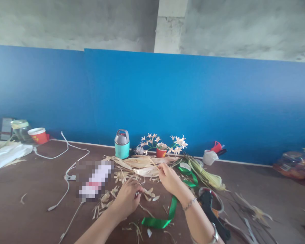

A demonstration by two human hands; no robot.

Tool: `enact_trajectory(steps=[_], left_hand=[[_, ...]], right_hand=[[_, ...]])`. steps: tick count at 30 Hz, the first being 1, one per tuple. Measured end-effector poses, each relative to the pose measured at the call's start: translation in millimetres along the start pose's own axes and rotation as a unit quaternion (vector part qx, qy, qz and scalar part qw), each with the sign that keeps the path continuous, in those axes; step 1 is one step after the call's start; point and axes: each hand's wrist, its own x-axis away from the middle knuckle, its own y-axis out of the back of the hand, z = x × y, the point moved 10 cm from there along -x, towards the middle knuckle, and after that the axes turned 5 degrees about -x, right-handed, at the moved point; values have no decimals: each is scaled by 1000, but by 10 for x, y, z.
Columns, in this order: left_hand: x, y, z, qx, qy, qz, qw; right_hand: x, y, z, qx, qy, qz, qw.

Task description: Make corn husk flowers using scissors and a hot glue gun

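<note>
Dried husks (pixel 134 162) sit heaped mid-frame, close in, likely so we can grab them fast. Our right hand (pixel 169 178) pinches one pale leaf (pixel 147 171) by its end, fingers closed on it. Our left hand (pixel 128 198), lower centre, curls over scraps (pixel 109 196); whether it grips anything, we cannot tell. One green ribbon (pixel 165 217) trails below; one teal flask (pixel 122 144) and one red cup (pixel 161 152) of flowers (pixel 178 140) stand back by the wall (pixel 193 101).

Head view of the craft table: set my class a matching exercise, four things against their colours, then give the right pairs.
Things:
1 flask
2 ribbon
3 husk leaf
4 cable

Colours:
a green
b pale tan
c teal
d white

Pairs: 1-c; 2-a; 3-b; 4-d
</note>
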Motion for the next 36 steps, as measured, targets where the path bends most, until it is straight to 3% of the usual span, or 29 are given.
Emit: enact_trajectory(steps=[5,9,12,16,21,25,28,32,36], left_hand=[[4,-58,27,-9,6,42,999],[32,-138,-7,-19,21,120,992],[39,-124,-7,-24,28,124,992],[18,6,39,-15,29,49,998],[8,245,90,-36,39,-75,996],[-3,393,148,-23,46,-134,990],[22,531,338,1,98,-183,978],[73,637,592,68,163,-216,960],[125,685,697,135,205,-227,942]], right_hand=[[63,50,27,15,10,21,1000],[236,-81,-140,50,-23,42,998],[402,-213,-277,73,-56,39,995],[558,-326,-352,96,-68,23,993],[586,-375,-346,105,-29,-12,994],[576,-302,-300,90,12,-72,993],[592,-208,-248,72,40,-106,991],[615,-108,-232,58,49,-122,990],[619,-72,-284,61,34,-127,989]])
